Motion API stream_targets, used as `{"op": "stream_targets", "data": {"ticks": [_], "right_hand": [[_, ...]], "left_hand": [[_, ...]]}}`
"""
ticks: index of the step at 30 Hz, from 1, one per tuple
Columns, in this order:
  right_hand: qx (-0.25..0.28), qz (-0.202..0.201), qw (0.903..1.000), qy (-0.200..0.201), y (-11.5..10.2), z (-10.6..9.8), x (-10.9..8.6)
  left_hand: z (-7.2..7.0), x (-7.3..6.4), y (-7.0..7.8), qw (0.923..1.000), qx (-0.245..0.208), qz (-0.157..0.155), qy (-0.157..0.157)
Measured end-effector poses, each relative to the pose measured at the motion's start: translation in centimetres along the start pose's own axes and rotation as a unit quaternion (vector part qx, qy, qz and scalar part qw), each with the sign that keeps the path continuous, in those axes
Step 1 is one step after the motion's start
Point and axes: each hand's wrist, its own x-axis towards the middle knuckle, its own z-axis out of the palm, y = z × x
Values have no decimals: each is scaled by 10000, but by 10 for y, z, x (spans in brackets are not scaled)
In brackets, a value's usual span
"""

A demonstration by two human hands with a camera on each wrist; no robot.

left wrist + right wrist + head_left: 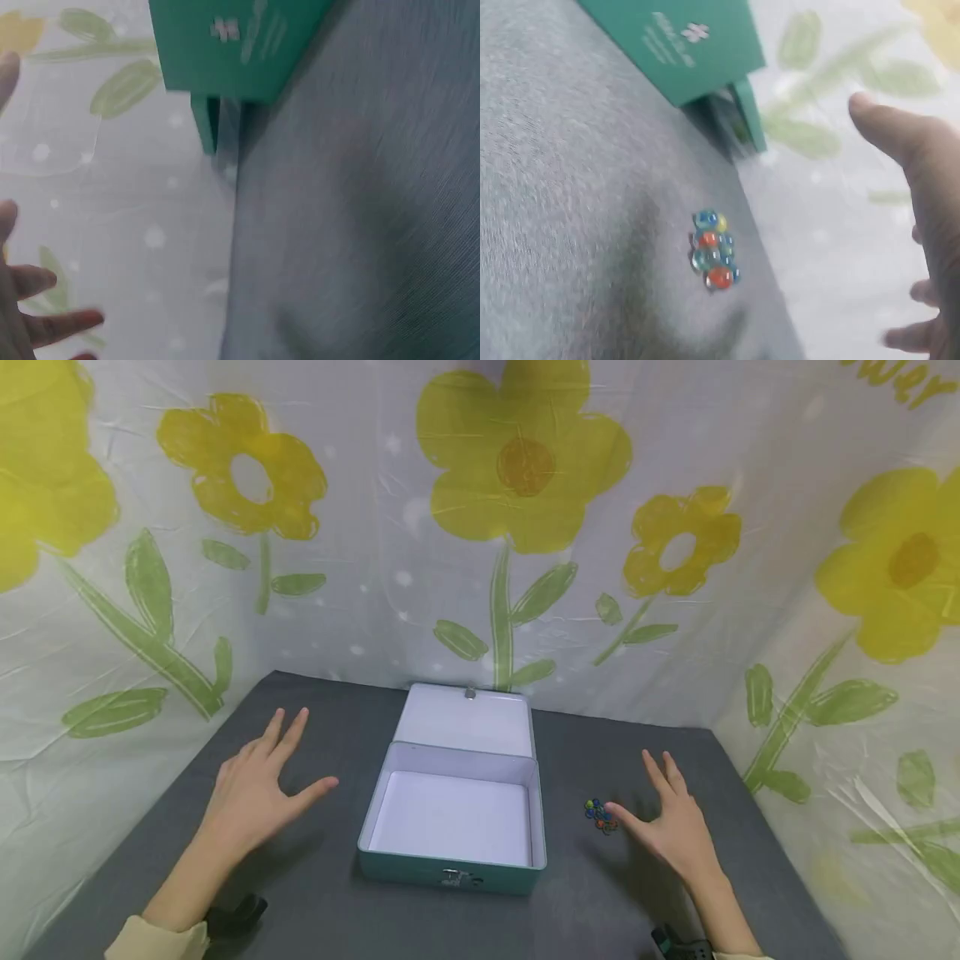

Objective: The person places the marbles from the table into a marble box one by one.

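Note:
A green metal box (452, 870) with a white inside stands in the middle of the table, its lid (465, 720) swung back. Nothing shows inside it. To its right lies a small cluster of glass marbles (718, 259), blue, orange, clear and yellow. My left hand (251, 793) hovers left of the box, fingers spread, touching nothing. Above the table on the right, my right hand (675, 827) is held with fingers extended; its thumb overlaps the marbles' edge in the head view, but the right wrist view shows the hand apart from them.
The dark grey table (315, 902) ends at a white curtain (360, 610) printed with yellow flowers, which surrounds it at the back and sides. A dark band (236, 917) is on the left wrist and another (681, 943) on the right.

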Motion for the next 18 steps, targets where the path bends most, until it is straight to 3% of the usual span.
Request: {"op": "stream_targets", "data": {"ticks": [4, 6, 11, 18], "right_hand": [[773, 162, 9963, 325, 21, 5, -7], [1017, 314, 9936, 391, 31, 11, -12], [1232, 517, 9904, 347, 53, 22, -17], [1710, 130, 9851, 130, 65, 41, -17]], "left_hand": [[10, -13, 6, 9913, -1312, -23, 43], [19, -19, 9, 9849, -1730, 55, 21], [46, -25, 13, 9795, -1986, 337, 8], [69, -32, 12, 9681, -2345, 851, 226]]}}
